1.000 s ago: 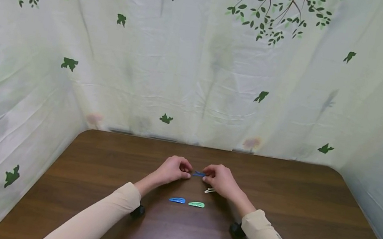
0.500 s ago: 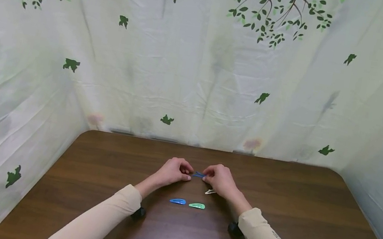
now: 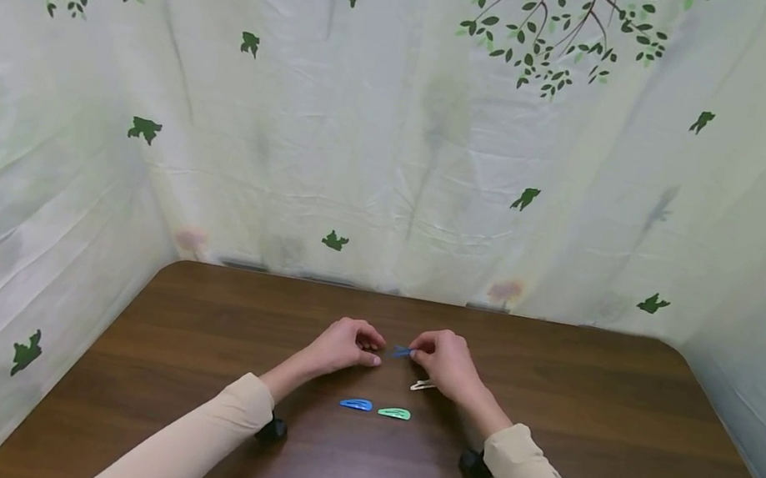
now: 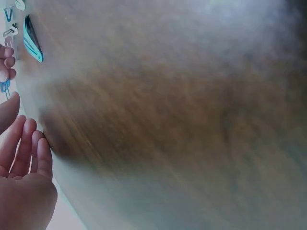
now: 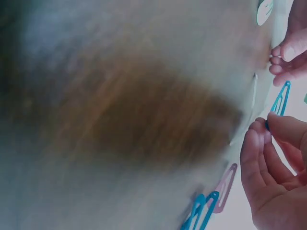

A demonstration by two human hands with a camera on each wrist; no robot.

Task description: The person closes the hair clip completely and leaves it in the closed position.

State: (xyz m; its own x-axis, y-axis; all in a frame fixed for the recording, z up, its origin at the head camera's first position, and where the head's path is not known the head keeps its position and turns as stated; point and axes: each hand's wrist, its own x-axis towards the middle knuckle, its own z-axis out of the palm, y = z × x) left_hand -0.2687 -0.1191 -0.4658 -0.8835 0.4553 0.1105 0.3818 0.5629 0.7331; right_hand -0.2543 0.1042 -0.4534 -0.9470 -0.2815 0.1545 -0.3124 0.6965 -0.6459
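Observation:
My right hand (image 3: pixel 447 364) pinches one end of a blue snap hair clip (image 3: pixel 401 352) between thumb and fingers. In the right wrist view, that hair clip (image 5: pixel 281 99) points up from the fingertips, its two parts sprung apart. Left of it is my left hand (image 3: pixel 343 348), thumb and fingers apart with nothing between them, close to the clip's free end. A cream hair clip (image 3: pixel 422 385) lies on the table, partly hidden by the right hand. Nearer lie a blue hair clip (image 3: pixel 356 404) and a green hair clip (image 3: pixel 394 413), side by side.
In the right wrist view, a pink hair clip (image 5: pixel 228 184) and another blue clip (image 5: pixel 211 203) lie below the right hand; the arm hides them from the head view. The brown table (image 3: pixel 251 301) ends at a hanging cloth (image 3: pixel 398 148) printed with leaves and birds.
The left thumb and fingers have spread and drawn slightly away from the blue clip's free end. The right hand has shifted slightly right with the clip.

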